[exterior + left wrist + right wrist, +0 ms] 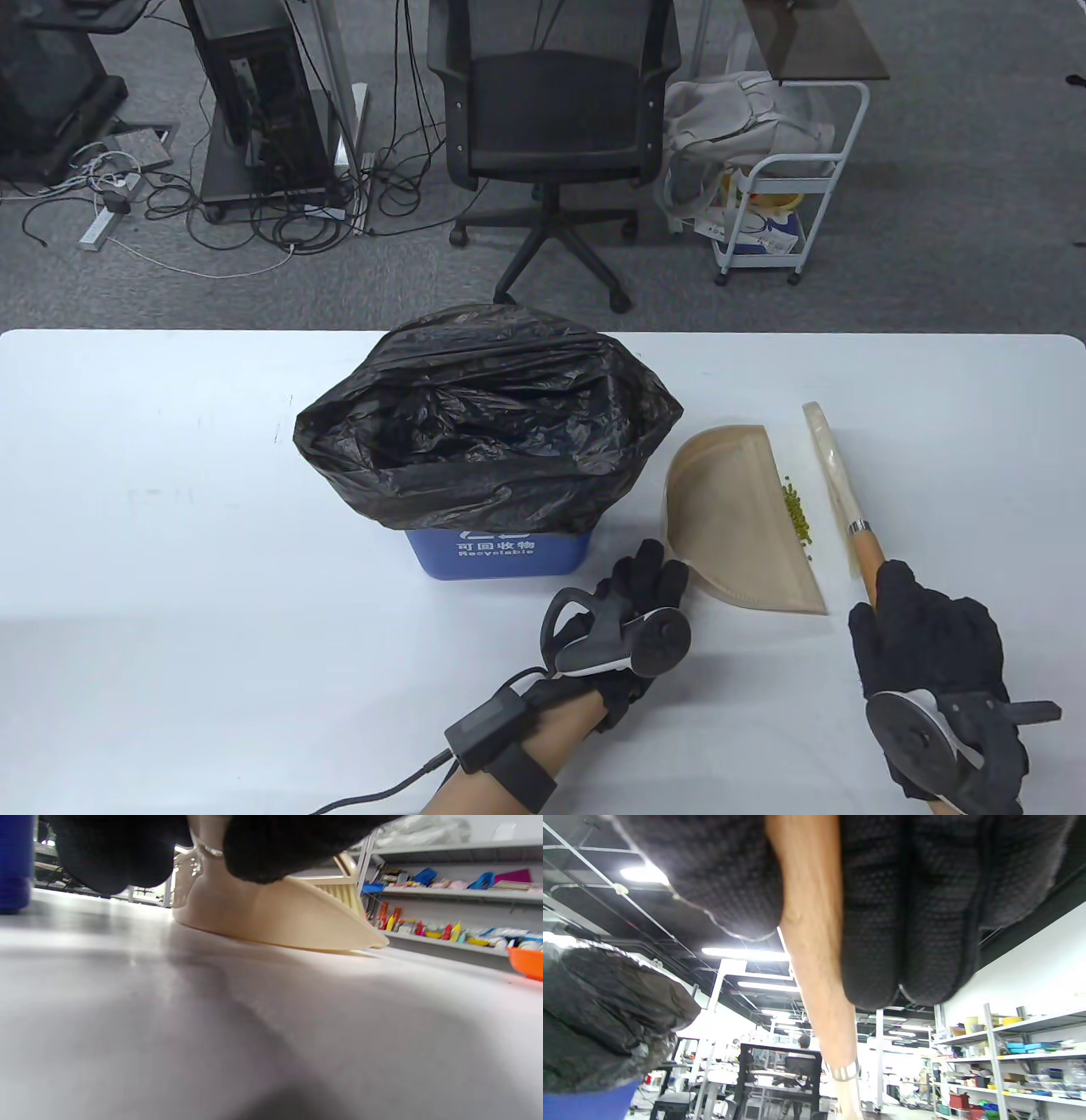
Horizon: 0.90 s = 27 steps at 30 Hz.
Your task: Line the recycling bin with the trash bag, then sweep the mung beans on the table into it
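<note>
Beans (797, 513) only in table view; wrist views: right fingers (916, 942) round brush handle (814, 955), left fingers (271, 849) on dustpan (288, 921).

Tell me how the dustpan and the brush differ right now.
The dustpan is a broad, flat fan shape; the brush is long and thin. The left hand holds the dustpan at its near end, while the right hand grips the brush's wooden handle. Mung beans lie at the dustpan's edge, short of the brush. Both are beige.
</note>
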Motion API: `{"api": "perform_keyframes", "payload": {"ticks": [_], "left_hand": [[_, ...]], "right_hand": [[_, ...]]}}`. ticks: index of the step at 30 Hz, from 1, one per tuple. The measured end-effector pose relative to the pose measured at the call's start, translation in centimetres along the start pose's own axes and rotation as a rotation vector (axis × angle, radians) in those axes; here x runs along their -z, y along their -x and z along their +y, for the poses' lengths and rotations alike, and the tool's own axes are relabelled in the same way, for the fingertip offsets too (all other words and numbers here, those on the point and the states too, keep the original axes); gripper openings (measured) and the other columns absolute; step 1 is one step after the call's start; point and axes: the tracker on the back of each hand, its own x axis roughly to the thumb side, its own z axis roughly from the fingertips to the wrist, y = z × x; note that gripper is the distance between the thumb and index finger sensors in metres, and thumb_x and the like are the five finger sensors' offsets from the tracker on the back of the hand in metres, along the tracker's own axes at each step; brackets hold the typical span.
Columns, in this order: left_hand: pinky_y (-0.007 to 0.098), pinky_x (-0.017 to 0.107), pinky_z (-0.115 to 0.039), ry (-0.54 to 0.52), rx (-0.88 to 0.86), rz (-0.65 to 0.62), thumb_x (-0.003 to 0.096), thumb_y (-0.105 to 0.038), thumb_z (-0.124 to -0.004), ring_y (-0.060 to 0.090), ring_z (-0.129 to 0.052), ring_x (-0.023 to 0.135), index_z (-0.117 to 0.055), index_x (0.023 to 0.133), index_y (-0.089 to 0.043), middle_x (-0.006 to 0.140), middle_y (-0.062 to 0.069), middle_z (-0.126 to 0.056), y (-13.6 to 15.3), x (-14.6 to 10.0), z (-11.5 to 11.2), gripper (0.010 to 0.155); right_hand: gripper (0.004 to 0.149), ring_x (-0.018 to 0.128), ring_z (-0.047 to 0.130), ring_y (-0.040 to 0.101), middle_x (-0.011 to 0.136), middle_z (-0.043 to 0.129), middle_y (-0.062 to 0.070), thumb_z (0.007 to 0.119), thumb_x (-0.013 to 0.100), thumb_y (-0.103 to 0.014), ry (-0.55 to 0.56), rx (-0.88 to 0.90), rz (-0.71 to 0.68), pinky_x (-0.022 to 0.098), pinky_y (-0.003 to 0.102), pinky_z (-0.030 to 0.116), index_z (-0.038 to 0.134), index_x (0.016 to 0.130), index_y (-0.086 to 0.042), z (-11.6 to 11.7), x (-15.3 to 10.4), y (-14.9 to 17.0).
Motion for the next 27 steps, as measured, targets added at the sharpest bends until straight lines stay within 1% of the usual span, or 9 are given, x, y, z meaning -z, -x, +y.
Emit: {"api": "perform_keyframes", "payload": {"ticks": [2, 7, 13, 16, 18, 19, 21, 24, 27], "left_hand": [[0.072, 0.062, -0.074, -0.003, -0.005, -0.006, 0.0482, -0.010, -0.080, 0.068, -0.069, 0.094, -0.049, 0.112, 0.000, 0.115, 0.039, -0.041, -0.03, 0.04, -0.01, 0.071], [0.073, 0.062, -0.071, 0.007, -0.005, 0.000, 0.0480, -0.013, -0.083, 0.070, -0.066, 0.094, -0.047, 0.113, -0.003, 0.115, 0.039, -0.039, -0.10, 0.01, -0.10, 0.075], [0.076, 0.062, -0.070, 0.016, 0.023, 0.032, 0.0473, -0.029, -0.091, 0.073, -0.062, 0.094, -0.042, 0.116, -0.010, 0.116, 0.040, -0.036, -0.04, -0.08, -0.04, 0.086], [0.077, 0.062, -0.069, 0.040, 0.031, 0.043, 0.0481, -0.031, -0.090, 0.075, -0.059, 0.094, -0.040, 0.116, -0.012, 0.116, 0.040, -0.034, -0.05, 0.02, -0.14, 0.087], [0.076, 0.063, -0.069, 0.055, 0.024, 0.044, 0.0500, -0.026, -0.086, 0.074, -0.059, 0.095, -0.039, 0.116, -0.014, 0.116, 0.040, -0.033, -0.07, 0.16, -0.24, 0.082], [0.075, 0.063, -0.070, 0.057, 0.015, 0.045, 0.0511, -0.021, -0.082, 0.072, -0.062, 0.096, -0.040, 0.116, -0.014, 0.116, 0.039, -0.035, -0.07, 0.22, -0.21, 0.078], [0.073, 0.064, -0.071, 0.037, -0.012, 0.055, 0.0516, -0.014, -0.077, 0.069, -0.064, 0.096, -0.043, 0.115, -0.013, 0.116, 0.040, -0.038, 0.02, 0.22, -0.17, 0.072], [0.073, 0.064, -0.071, 0.027, -0.037, 0.058, 0.0515, -0.011, -0.075, 0.070, -0.064, 0.096, -0.046, 0.114, -0.012, 0.115, 0.040, -0.038, 0.28, 0.18, 0.15, 0.069], [0.074, 0.063, -0.071, 0.025, -0.008, 0.062, 0.0510, -0.009, -0.076, 0.071, -0.065, 0.095, -0.048, 0.114, -0.010, 0.115, 0.041, -0.041, 0.34, 0.17, 0.55, 0.069]], "right_hand": [[0.058, 0.053, 0.108, 0.046, 0.061, 0.106, 0.027, 0.086, 0.044, -0.032, -0.014, 0.045, 0.018, 0.050, 0.065, 0.079, 0.089, 0.084, 0.009, 0.45, -0.17, 0.40], [0.058, 0.053, 0.108, 0.046, 0.061, 0.106, 0.027, 0.086, 0.044, -0.032, -0.021, 0.044, 0.022, 0.050, 0.065, 0.079, 0.089, 0.084, 0.009, 0.37, -0.14, 0.43], [0.058, 0.053, 0.108, 0.046, 0.061, 0.106, 0.027, 0.086, 0.044, -0.033, -0.028, 0.048, 0.029, 0.050, 0.065, 0.079, 0.089, 0.085, 0.009, 0.20, -0.05, 0.54], [0.058, 0.053, 0.108, 0.046, 0.061, 0.106, 0.027, 0.086, 0.045, -0.033, -0.028, 0.051, 0.031, 0.050, 0.065, 0.079, 0.089, 0.085, 0.009, 0.15, -0.09, 0.63], [0.058, 0.053, 0.108, 0.046, 0.061, 0.106, 0.027, 0.086, 0.045, -0.033, -0.030, 0.053, 0.033, 0.050, 0.065, 0.079, 0.089, 0.085, 0.009, 0.12, -0.10, 0.65], [0.058, 0.053, 0.108, 0.046, 0.061, 0.106, 0.027, 0.086, 0.045, -0.033, -0.032, 0.054, 0.033, 0.050, 0.065, 0.079, 0.089, 0.085, 0.009, 0.13, -0.10, 0.65], [0.058, 0.054, 0.108, 0.046, 0.061, 0.106, 0.027, 0.086, 0.045, -0.033, -0.037, 0.056, 0.033, 0.050, 0.065, 0.079, 0.088, 0.085, 0.009, 0.15, -0.08, 0.67], [0.058, 0.054, 0.108, 0.046, 0.061, 0.105, 0.027, 0.086, 0.045, -0.033, -0.053, 0.063, 0.035, 0.050, 0.065, 0.079, 0.088, 0.085, 0.009, 0.14, 0.03, 0.65], [0.058, 0.054, 0.108, 0.046, 0.062, 0.105, 0.027, 0.086, 0.045, -0.033, -0.065, 0.071, 0.031, 0.050, 0.065, 0.079, 0.088, 0.086, 0.009, 0.20, 0.04, 0.57]]}}
